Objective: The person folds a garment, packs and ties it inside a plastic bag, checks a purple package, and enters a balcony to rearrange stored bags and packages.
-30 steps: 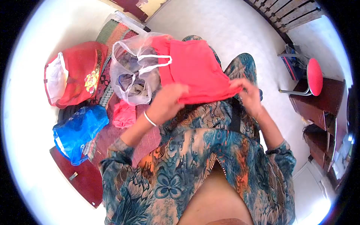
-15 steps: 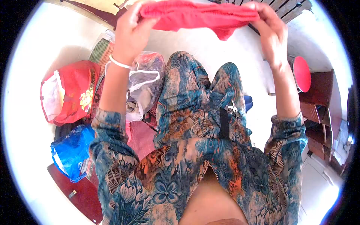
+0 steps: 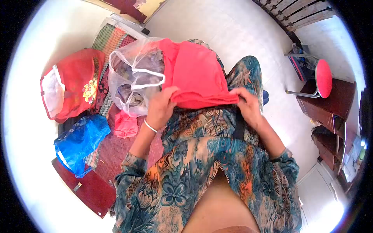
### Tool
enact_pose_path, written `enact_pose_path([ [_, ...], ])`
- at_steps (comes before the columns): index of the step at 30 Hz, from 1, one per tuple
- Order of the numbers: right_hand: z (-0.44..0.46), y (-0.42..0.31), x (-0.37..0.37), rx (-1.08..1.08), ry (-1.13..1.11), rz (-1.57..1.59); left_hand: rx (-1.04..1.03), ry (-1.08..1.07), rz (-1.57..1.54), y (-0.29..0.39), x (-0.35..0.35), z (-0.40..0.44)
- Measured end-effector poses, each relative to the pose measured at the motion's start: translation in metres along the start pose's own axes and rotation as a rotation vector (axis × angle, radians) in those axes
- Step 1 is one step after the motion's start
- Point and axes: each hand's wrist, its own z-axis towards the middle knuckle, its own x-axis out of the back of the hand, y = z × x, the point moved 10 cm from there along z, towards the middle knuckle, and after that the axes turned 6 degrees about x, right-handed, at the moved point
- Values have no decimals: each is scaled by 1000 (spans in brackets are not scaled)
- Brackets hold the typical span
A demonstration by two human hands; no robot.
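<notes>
Your left hand (image 3: 160,108) and right hand (image 3: 248,107) pinch opposite ends of the red cloth's (image 3: 200,73) near edge; it lies spread over your lap (image 3: 198,124), seemingly not folded up yet, while a small pink cloth (image 3: 125,126) near the clear bag (image 3: 132,64) looks folded.

Bright overall; strong glare near R on white panel (image 3: 318,188), L wall (image 3: 40,48) overexp.; heavy fisheye distort., blk vignette.
</notes>
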Motion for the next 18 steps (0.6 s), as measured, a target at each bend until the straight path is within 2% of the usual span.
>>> enact_pose_path([
  [2, 23, -1, 10, -11, 31, 4, -55, 76, -6, 2, 11, 16],
  [5, 72, -12, 25, -71, 109, -43, 201, 154, -85, -26, 16, 58],
  [7, 109, 4, 23, -15, 158, 96, 130, 287, -146, -45, 13, 95],
  [8, 121, 13, 21, 16, 182, 163, 184, 308, -176, -69, 0, 108],
  [10, 129, 51, 5, -112, 136, 83, 289, 350, -236, -111, -26, 119],
  [11, 129, 70, -4, -175, 116, 43, 367, 287, -141, -119, -31, 120],
  [13, 113, 109, -18, -263, 157, 60, 204, 434, 43, -111, -25, 113],
  [14, 103, 126, -24, -310, 175, 69, 248, 451, 66, -117, -26, 106],
  [16, 76, 145, -35, -411, 164, 219, 336, 487, 96, -116, -21, 81],
  [18, 72, 134, -43, -480, 176, 416, 437, 427, -38, -120, -21, 76],
])
